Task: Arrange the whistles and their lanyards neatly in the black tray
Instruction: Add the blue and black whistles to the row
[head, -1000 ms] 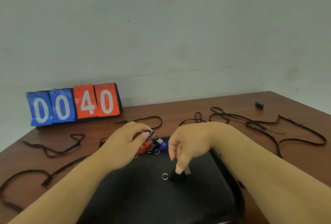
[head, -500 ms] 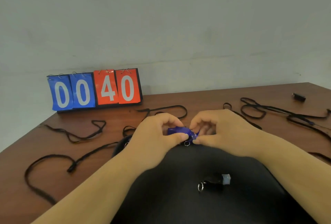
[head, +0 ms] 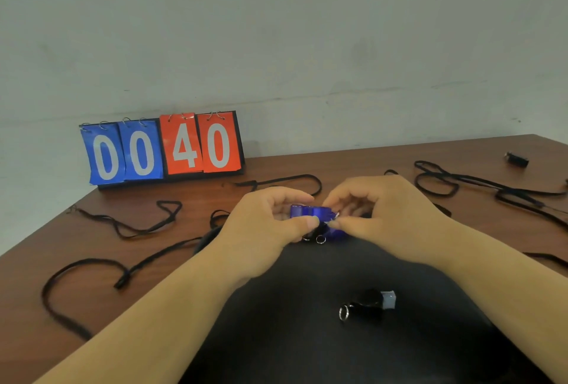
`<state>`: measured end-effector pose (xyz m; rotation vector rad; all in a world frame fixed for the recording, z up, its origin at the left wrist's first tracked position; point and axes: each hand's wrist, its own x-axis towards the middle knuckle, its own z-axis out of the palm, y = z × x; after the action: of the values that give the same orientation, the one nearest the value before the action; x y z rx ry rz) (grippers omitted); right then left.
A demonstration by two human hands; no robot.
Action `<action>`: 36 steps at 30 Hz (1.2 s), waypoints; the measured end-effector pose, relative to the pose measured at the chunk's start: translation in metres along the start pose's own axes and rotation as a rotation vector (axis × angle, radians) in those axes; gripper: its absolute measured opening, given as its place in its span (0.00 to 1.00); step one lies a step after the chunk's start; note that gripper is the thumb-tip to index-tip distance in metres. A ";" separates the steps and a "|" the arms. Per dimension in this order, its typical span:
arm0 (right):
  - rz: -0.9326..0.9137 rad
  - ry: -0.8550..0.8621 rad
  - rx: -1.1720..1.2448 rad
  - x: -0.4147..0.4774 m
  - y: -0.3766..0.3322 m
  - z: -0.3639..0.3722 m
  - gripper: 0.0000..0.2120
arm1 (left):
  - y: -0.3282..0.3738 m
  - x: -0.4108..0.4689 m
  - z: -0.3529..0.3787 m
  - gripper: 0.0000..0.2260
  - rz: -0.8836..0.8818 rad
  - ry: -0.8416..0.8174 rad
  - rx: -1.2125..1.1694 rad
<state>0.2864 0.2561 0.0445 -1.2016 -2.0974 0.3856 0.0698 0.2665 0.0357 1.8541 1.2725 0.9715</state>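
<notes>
Since a second ago the right hand (head: 387, 214) has left the black whistle (head: 367, 307) lying alone on the black tray (head: 276, 337) and come up to meet the left hand (head: 264, 230) over the tray's far edge. Both now pinch a blue whistle (head: 310, 213) between thumb and forefinger, the left on its body, the right at the end with the metal ring. More whistles lie just below, one split ring (head: 320, 240) showing. The black lanyards (head: 138, 227) are strewn about the wooden table (head: 46, 276), none in the tray yet.

The whistle looks like light, rigid, smooth plastic, so a firm pinch on its flat sides should hold. The small ring is fiddly to grip. The limp cords will likely tangle unless gathered in loops.
</notes>
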 end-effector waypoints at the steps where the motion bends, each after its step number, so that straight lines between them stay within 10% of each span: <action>1: 0.005 -0.001 0.025 0.000 0.000 0.000 0.12 | 0.000 0.000 0.000 0.13 -0.009 0.008 -0.040; 11: -0.001 0.034 0.003 -0.001 0.000 0.002 0.13 | 0.005 0.003 -0.002 0.13 -0.147 0.031 -0.596; 36: 0.149 -0.127 -0.159 0.006 0.024 -0.048 0.08 | 0.018 0.008 -0.007 0.12 0.125 -0.146 0.444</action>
<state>0.3326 0.2701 0.0680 -1.4667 -2.1869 0.3764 0.0733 0.2697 0.0561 2.3196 1.3753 0.6324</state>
